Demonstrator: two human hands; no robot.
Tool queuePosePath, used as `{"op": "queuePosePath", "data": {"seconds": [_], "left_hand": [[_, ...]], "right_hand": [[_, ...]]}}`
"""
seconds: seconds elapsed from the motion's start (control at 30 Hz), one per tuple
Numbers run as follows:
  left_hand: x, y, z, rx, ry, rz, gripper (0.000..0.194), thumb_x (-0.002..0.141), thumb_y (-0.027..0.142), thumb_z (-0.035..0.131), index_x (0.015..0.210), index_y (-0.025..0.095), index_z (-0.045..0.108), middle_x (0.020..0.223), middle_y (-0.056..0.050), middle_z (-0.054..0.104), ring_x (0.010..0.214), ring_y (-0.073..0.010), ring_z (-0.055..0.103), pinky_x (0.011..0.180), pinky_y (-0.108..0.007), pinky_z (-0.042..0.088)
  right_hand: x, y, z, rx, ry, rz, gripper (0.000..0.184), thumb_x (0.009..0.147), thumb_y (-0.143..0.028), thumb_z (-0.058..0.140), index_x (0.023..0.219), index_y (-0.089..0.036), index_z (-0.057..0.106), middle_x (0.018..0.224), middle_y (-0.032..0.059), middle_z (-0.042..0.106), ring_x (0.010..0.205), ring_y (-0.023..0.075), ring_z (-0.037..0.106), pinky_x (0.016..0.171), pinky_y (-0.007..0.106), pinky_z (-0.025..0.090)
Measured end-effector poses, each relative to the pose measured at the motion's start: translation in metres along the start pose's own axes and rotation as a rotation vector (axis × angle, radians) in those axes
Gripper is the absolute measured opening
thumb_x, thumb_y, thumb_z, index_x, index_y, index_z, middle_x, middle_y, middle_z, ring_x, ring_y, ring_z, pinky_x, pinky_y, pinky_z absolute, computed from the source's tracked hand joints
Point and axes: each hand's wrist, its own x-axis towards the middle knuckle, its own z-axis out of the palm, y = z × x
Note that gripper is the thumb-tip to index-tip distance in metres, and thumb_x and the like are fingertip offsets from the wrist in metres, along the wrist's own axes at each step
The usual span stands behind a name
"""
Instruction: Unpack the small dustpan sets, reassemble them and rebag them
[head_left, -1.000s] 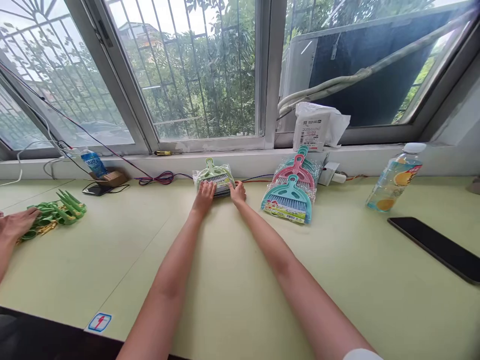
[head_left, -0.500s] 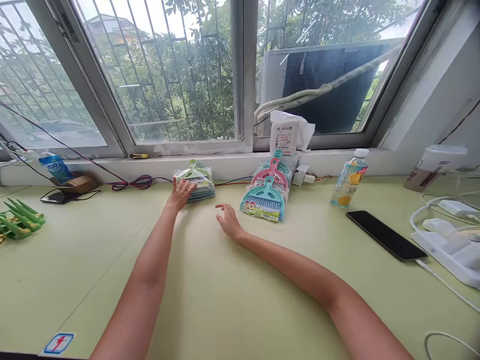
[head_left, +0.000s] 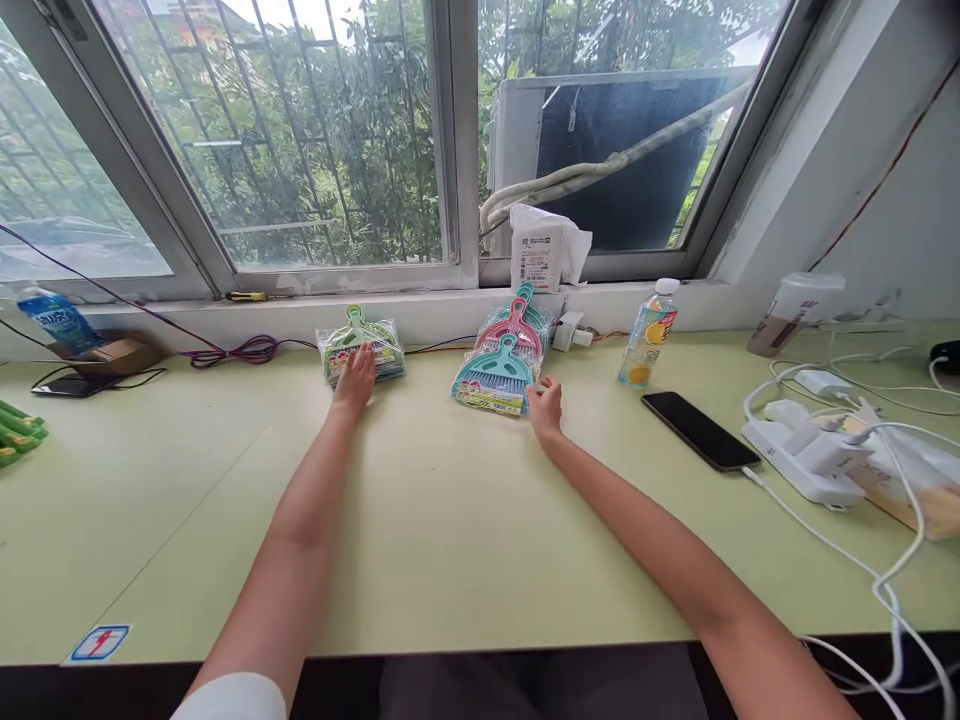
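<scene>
My left hand (head_left: 355, 378) lies flat, fingers stretched out, on a stack of green mini dustpan-and-brush sets (head_left: 360, 336) in clear wrap. Farther right, my right hand (head_left: 546, 405) has its thumb and fingers at the lower right corner of a teal dustpan-and-brush set (head_left: 501, 374), closed on its edge. That set is the front one of an overlapping pile. Behind it show a pink set (head_left: 516, 318) and another teal one (head_left: 526, 290). All are in clear plastic, handles pointing to the window.
Right of the pile stand a drink bottle (head_left: 648, 335), a black phone (head_left: 700, 430) and a white power strip (head_left: 806, 465) with cables. A white package (head_left: 537, 255) leans at the sill. On the left are a blue bottle (head_left: 58, 318) and a cable coil (head_left: 247, 350).
My right hand has moved from the gap between the stacks to the teal set's right corner. My left hand stays on the green stack. The view has shifted right and down.
</scene>
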Motion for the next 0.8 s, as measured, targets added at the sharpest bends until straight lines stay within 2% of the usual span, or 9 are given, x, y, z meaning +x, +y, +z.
{"op": "queuePosePath", "data": {"seconds": [0.13, 0.27, 0.4, 0.6, 0.67, 0.8], "left_hand": [[0.003, 0.013, 0.006, 0.017, -0.079, 0.022, 0.058, 0.092, 0.015, 0.021, 0.15, 0.004, 0.023, 0.156, -0.017, 0.018, 0.147, -0.0237, 0.005, 0.118, -0.05, 0.011], [0.003, 0.014, 0.011, 0.007, -0.125, -0.028, 0.055, 0.093, 0.018, 0.026, 0.147, 0.008, 0.031, 0.155, -0.018, 0.024, 0.146, -0.0277, 0.015, 0.115, -0.053, 0.02], [-0.001, 0.012, 0.011, -0.042, -0.117, 0.001, 0.053, 0.091, 0.018, 0.032, 0.143, 0.008, 0.038, 0.154, -0.017, 0.027, 0.145, -0.0258, 0.017, 0.114, -0.046, 0.027], [-0.015, 0.013, -0.001, -0.104, -0.172, 0.049, 0.054, 0.09, 0.018, 0.033, 0.143, 0.015, 0.038, 0.153, -0.011, 0.031, 0.144, -0.0201, 0.023, 0.113, -0.041, 0.029], [-0.017, 0.015, -0.006, -0.095, -0.163, 0.033, 0.056, 0.089, 0.017, 0.034, 0.145, 0.018, 0.036, 0.153, -0.009, 0.033, 0.144, -0.0211, 0.025, 0.114, -0.044, 0.026], [-0.017, 0.019, -0.012, -0.028, -0.069, -0.074, 0.058, 0.088, 0.021, 0.038, 0.146, 0.018, 0.034, 0.151, -0.012, 0.036, 0.142, -0.0263, 0.027, 0.115, -0.051, 0.017]], "right_hand": [[0.004, 0.006, 0.006, -0.009, -0.061, -0.045, 0.049, 0.079, -0.033, 0.051, 0.125, -0.018, 0.043, 0.129, 0.0123, 0.056, 0.103, 0.0231, 0.059, 0.091, 0.036, 0.039], [0.003, 0.008, 0.007, -0.037, -0.074, -0.055, 0.046, 0.079, -0.028, 0.05, 0.125, -0.021, 0.044, 0.125, 0.0096, 0.06, 0.102, 0.0215, 0.06, 0.09, 0.036, 0.04], [0.003, 0.009, 0.006, -0.038, -0.08, -0.059, 0.047, 0.08, -0.025, 0.05, 0.126, -0.021, 0.043, 0.124, 0.0095, 0.061, 0.102, 0.0215, 0.061, 0.09, 0.036, 0.041], [0.004, 0.01, 0.005, -0.017, -0.091, -0.065, 0.051, 0.081, -0.024, 0.049, 0.13, -0.018, 0.04, 0.123, 0.012, 0.062, 0.101, 0.0233, 0.063, 0.09, 0.038, 0.043], [0.004, 0.01, 0.005, -0.024, -0.098, -0.061, 0.05, 0.082, -0.025, 0.049, 0.13, -0.018, 0.04, 0.121, 0.0128, 0.063, 0.101, 0.024, 0.063, 0.09, 0.038, 0.043], [0.004, 0.008, 0.004, -0.056, -0.12, -0.061, 0.051, 0.084, -0.03, 0.049, 0.132, -0.018, 0.04, 0.119, 0.0139, 0.064, 0.102, 0.0251, 0.062, 0.09, 0.039, 0.043]]}}
